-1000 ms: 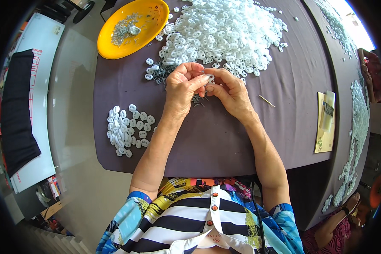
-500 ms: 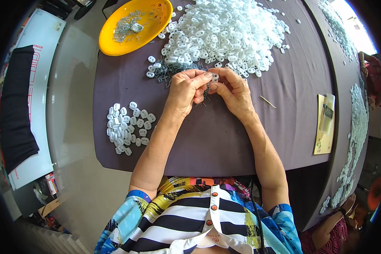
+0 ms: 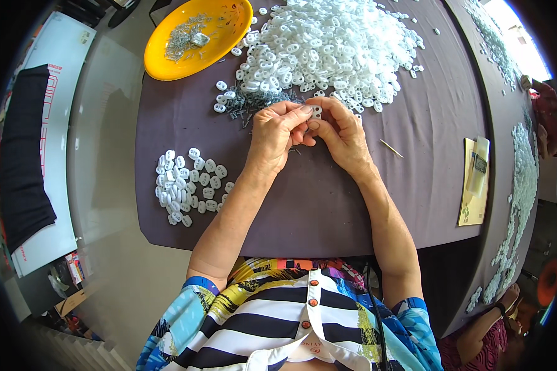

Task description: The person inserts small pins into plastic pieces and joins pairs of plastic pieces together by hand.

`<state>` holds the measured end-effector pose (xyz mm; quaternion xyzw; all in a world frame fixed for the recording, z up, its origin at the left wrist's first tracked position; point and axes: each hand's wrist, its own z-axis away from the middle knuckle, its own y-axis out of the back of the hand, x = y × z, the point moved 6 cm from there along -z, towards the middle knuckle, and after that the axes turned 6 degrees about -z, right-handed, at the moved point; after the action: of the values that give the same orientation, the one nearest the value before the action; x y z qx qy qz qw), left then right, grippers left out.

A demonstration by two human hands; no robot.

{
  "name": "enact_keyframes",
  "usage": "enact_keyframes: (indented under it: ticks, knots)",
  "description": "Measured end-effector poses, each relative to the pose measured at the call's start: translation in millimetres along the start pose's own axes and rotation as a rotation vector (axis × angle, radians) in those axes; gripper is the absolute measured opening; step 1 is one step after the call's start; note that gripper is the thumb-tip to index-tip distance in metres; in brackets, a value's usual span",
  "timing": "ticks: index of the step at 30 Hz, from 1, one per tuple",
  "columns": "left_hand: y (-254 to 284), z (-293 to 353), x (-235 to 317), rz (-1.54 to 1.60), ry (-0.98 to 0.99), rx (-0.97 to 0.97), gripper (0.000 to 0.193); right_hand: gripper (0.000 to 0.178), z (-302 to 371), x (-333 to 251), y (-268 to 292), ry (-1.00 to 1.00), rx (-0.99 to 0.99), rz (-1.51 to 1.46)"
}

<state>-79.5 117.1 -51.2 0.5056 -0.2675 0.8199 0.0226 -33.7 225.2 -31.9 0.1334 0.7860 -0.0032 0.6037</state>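
A small white two-hole plastic piece (image 3: 317, 112) is held between the thumb and forefinger of my right hand (image 3: 346, 137). Closed in a pinch, my left hand (image 3: 271, 133) touches the left edge of that piece with its thumb tip; whatever lies inside its fingers is hidden. Just beyond both hands spreads a heap of small dark grey parts (image 3: 254, 102). A large mound of similar white pieces (image 3: 328, 49) rises behind it. At the left, a group of white oval pieces (image 3: 182, 188) lies on the dark-covered table (image 3: 291, 213).
A yellow dish (image 3: 158, 59) with small metal springs (image 3: 182, 42) stands at the far left. To the right lie a thin stick (image 3: 391, 148) and a yellow card (image 3: 466, 207) with a clear packet. Another table bears white pieces (image 3: 523, 167); a co-worker's arm (image 3: 483, 328) shows beside it.
My left hand has shifted slightly right, its lower fingers curled closer to my right hand. The white piece stays between the hands, a little lower and turned somewhat.
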Motion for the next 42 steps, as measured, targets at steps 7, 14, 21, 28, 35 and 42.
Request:
enact_keyframes:
  ticks: [7,14,21,28,35,42]
  knots:
    - [2,0,-3,0.014,-0.016,0.002,0.01,0.023,0,-6,0,0.028,0.015,0.098]
    - [-2,1,-5,0.076,-0.037,-0.02,0.008,0.021,1,-7,1,0.027,0.063,0.079]
    - [-1,0,-6,0.076,-0.035,-0.053,0.009,0.021,0,-9,2,0.051,0.068,0.088]
    - [-1,1,-3,0.084,-0.026,-0.049,0.01,0.024,-1,-7,3,0.085,0.082,-0.011]
    - [-6,3,-1,0.048,-0.024,-0.058,0.012,0.022,2,5,3,-0.148,0.073,-0.332]
    - [-4,4,2,0.032,-0.028,-0.043,0.012,0.024,2,4,1,-0.144,0.066,-0.269]
